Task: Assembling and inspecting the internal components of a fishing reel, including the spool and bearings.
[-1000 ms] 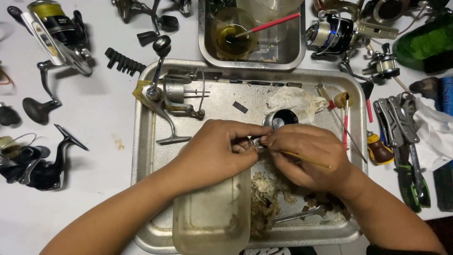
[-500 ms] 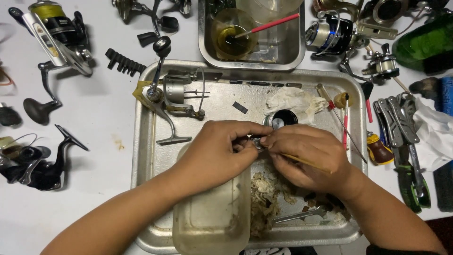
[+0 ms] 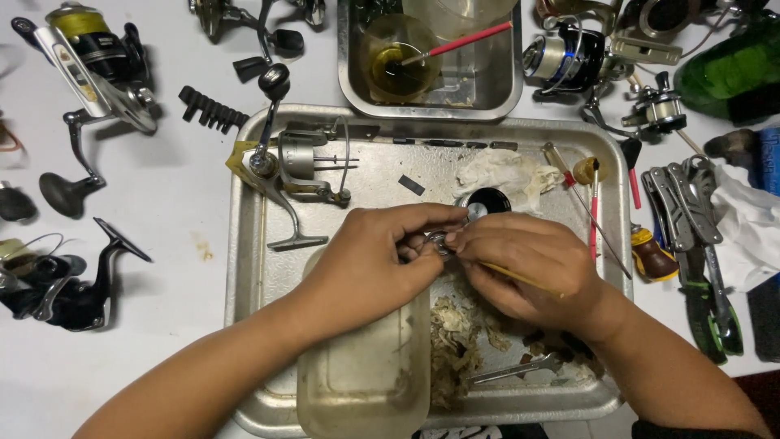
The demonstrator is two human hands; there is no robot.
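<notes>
small metal part [image 3: 437, 241] pinched between left hand [image 3: 370, 260] and brush-holding right hand [image 3: 528, 264].

fishing reels [image 3: 89, 57], pliers [image 3: 686, 219], green bottle [image 3: 731, 69]

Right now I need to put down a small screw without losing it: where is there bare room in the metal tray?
In the tray, bare metal lies by the left wall, below the dismantled reel and left of the plastic tub. Another strip runs between the reel and the crumpled tissue. The lower right is crowded with shredded debris, a wrench and both hands.
</notes>
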